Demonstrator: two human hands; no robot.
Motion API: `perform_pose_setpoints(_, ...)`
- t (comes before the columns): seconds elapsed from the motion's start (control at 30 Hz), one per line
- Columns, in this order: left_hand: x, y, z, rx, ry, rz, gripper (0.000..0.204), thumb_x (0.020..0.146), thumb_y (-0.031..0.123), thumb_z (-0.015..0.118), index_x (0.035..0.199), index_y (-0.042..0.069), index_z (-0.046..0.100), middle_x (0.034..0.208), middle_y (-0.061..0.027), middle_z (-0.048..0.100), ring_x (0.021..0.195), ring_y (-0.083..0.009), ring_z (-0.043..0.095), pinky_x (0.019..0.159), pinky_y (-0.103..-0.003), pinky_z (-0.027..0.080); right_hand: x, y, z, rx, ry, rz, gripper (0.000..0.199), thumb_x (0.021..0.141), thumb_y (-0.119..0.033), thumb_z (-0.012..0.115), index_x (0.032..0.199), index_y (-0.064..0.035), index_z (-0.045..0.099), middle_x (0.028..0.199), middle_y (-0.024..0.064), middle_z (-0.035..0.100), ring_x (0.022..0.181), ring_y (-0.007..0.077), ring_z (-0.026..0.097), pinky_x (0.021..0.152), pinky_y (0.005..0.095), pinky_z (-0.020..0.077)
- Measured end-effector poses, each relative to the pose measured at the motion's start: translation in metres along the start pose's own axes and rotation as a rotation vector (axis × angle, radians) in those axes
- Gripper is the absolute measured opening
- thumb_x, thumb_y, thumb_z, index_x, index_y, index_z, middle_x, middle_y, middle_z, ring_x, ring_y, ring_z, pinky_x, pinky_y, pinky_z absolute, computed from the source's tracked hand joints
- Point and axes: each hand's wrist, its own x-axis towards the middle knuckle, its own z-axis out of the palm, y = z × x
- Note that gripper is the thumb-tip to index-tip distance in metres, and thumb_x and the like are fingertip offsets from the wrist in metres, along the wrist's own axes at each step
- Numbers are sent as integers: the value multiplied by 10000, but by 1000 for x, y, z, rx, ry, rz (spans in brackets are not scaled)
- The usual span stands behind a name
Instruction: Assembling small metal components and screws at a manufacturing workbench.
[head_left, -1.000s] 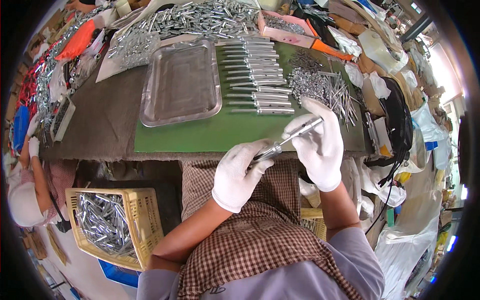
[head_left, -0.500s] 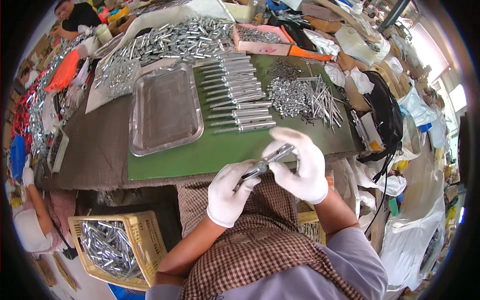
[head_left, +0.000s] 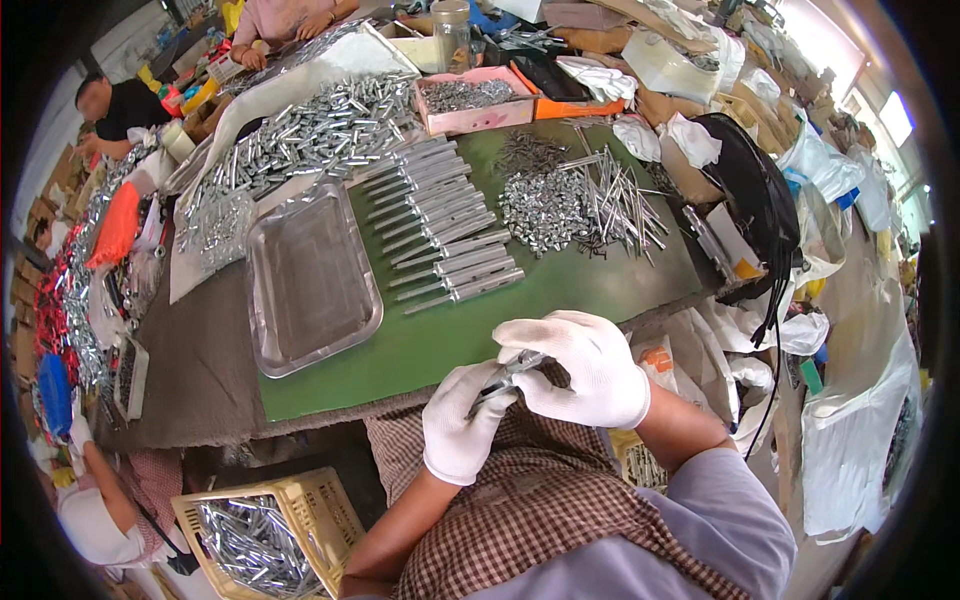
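Observation:
Both my hands wear white knit gloves and meet in front of my checked apron, close to the table's near edge. My left hand (head_left: 462, 423) is closed round the lower end of a short metal tube (head_left: 493, 384). The fingers of my right hand (head_left: 582, 371) pinch the tube's other end, hiding much of it. Beyond my hands, a row of similar metal tubes with thin rods (head_left: 450, 225) lies on the green mat (head_left: 340, 392). Farther right on the mat are a heap of small metal sleeves (head_left: 545, 212), loose thin rods (head_left: 625, 205) and small dark pins (head_left: 540, 152).
An metal tray (head_left: 260, 310) lies left of the row. Behind are a pile of metal tubes (head_left: 310, 125) and a pink box (head_left: 470, 118) of small parts. A yellow crate (head_left: 335, 510) of tubes stands below left; a black bag (head_left: 755, 200) lies right. Other people work at left and far side.
My view has shifted, so the table sits lower and more tilted. My right hand has closed further over the tube's end, which shows less now. Another person's torso has come into view at the far side.

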Motion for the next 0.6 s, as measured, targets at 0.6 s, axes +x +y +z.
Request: perform_pose_setpoints(0.6, 14, 6, 7, -568, -44, -54, 902, 810, 478, 749, 1445, -29, 358, 1310, -172, 559, 1164, -249, 583, 994, -372, 457, 17, -8, -20, 269, 132, 84, 287, 692, -206, 823, 923, -91, 699, 974, 57, 647, 987, 281, 629, 883, 406, 479)
